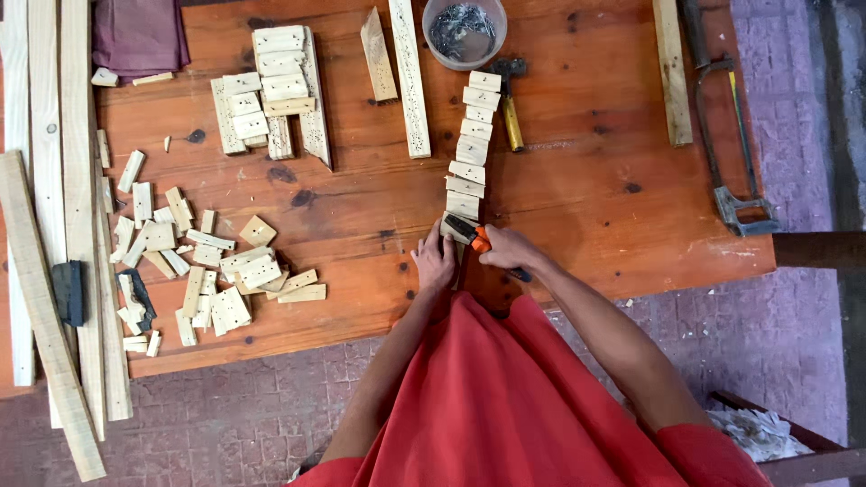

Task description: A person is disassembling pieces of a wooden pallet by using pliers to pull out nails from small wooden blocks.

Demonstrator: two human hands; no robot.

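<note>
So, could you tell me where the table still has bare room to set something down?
Bare wood lies between the row of blocks and the hacksaw, and between that row and the scattered offcuts. It is crowded around those offcuts and the stacked blocks.

The right hand point(507, 248) is gripping an orange-handled tool point(478, 239) against the near end of a row of small wood blocks point(470, 149) running up the worktop point(577, 207), while the left hand point(436, 263) is pressing flat just beside it. A hammer point(511, 104) is lying beside that row, and loose offcuts point(194, 266) are lying scattered far left.
</note>
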